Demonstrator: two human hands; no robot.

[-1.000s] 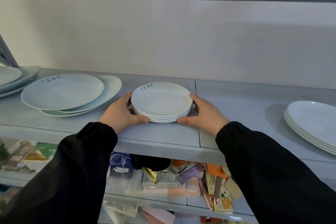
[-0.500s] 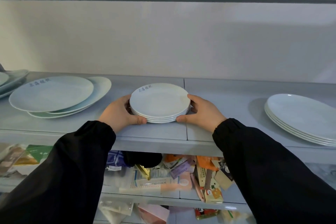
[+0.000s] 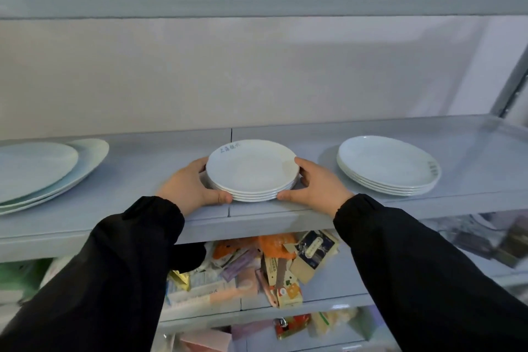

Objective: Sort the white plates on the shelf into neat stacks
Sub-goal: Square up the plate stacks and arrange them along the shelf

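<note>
Both hands [image 3: 197,184] [image 3: 317,184] clasp the small plate stack [image 3: 251,170] between them.

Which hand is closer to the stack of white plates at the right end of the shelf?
The right hand. It holds the right edge of the small round white plate stack, directly beside the right-end stack of white plates; the left hand is beyond the small stack.

Small stack [image 3: 252,171] maybe further right.
</note>
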